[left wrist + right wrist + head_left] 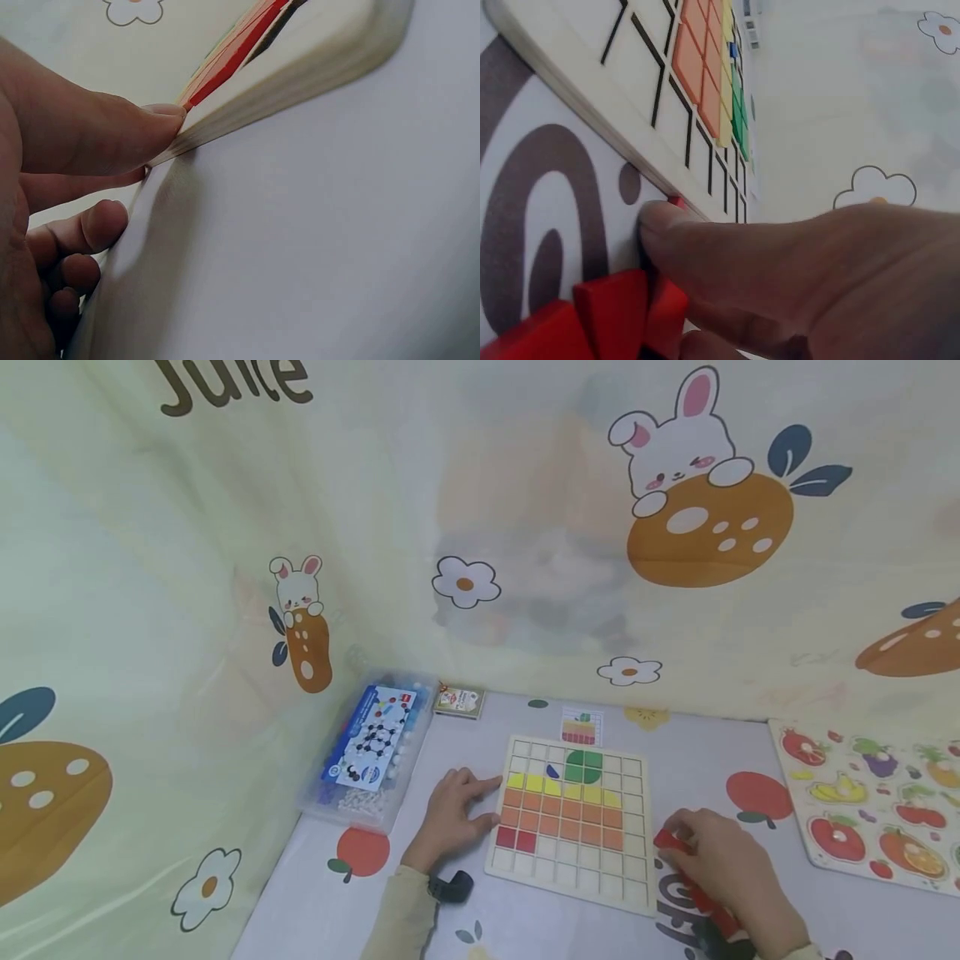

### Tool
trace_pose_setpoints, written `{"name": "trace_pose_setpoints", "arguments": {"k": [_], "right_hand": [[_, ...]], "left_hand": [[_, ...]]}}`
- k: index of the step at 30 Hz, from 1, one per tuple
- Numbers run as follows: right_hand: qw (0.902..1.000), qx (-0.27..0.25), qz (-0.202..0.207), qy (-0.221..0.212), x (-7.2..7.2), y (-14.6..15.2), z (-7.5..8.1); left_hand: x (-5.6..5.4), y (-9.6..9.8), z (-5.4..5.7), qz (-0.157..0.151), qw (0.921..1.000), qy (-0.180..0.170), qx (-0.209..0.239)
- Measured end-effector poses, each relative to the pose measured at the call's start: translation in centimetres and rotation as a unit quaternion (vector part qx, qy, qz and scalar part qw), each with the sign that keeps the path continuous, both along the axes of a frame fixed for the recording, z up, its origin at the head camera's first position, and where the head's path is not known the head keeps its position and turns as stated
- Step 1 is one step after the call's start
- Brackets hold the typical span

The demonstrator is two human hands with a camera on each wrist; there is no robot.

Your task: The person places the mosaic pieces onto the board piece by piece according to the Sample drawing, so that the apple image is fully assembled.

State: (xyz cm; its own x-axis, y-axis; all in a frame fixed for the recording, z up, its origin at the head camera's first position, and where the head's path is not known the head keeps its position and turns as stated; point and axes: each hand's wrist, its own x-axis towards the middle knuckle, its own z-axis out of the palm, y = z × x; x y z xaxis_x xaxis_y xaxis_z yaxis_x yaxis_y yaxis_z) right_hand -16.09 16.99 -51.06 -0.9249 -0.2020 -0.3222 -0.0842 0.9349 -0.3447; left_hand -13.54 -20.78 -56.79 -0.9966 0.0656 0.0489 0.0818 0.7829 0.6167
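Observation:
A pale wooden grid board (566, 866) lies on the table with rows of yellow, orange and red square tiles, a green four-part shape (583, 767) and a small blue piece (552, 771). Two red tiles (515, 839) sit at the left of the lowest filled row. My left hand (450, 814) rests at the board's left edge, thumb and index finger stretched out against it. Right of the board, my right hand (716, 860) pinches a red tile (676, 201) close to the board's edge, mostly hidden by the thumb. Further red tiles (611, 311) lie in a row beneath that hand.
A small printed pattern card (582, 727) lies behind the board. At the left stands a clear plastic case (375, 752), with a small box (459, 702) behind it. A fruit puzzle board (862, 802) lies at the right. A printed curtain hangs around the table.

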Motion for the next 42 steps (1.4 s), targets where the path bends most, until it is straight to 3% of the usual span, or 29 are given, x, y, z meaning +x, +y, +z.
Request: {"name": "trace_pose_setpoints", "arguments": {"k": [12,18,28,35,42], "right_hand": [[0.9988,-0.045,-0.020,-0.004,0.2,-0.6,-0.1],[0.9940,-0.098,-0.023,0.042,0.5,-0.7,-0.1],[0.9715,-0.197,-0.014,0.130,1.4,-2.0,0.1],[0.9676,-0.229,-0.053,0.092,2.0,-3.9,0.2],[0.9640,-0.256,-0.040,0.061,2.7,-5.8,-0.4]], "left_hand": [[0.2,-0.4,-0.2,-0.005,0.9999,0.013,-0.005],[0.3,-0.4,-0.2,-0.005,1.0000,0.008,-0.002],[0.4,-0.2,0.1,0.000,1.0000,0.003,0.000],[0.2,0.0,0.1,0.002,1.0000,0.002,0.002],[0.1,0.0,0.3,-0.003,1.0000,0.000,-0.001]]}}
